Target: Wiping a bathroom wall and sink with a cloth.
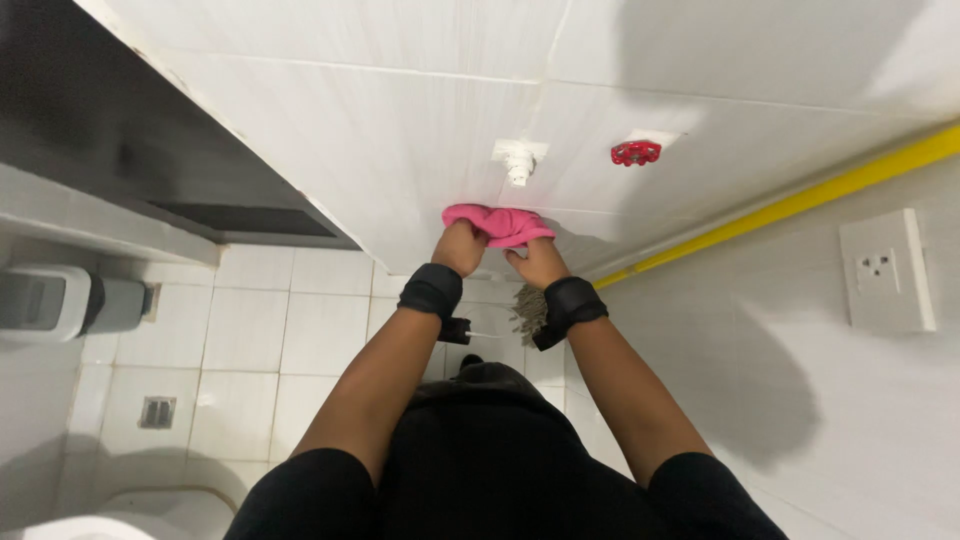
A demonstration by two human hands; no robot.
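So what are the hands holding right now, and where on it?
Both hands, left hand and right hand, hold the pink cloth bunched against the white tiled wall, each gripping its lower edge.

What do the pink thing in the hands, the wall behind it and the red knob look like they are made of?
Pink cloth: soft fabric, likely microfibre; it bunches and folds. Wall: glazed ceramic tile, judging by grout lines and a faint sheen. Red valve handle: painted metal or plastic; too small to tell.
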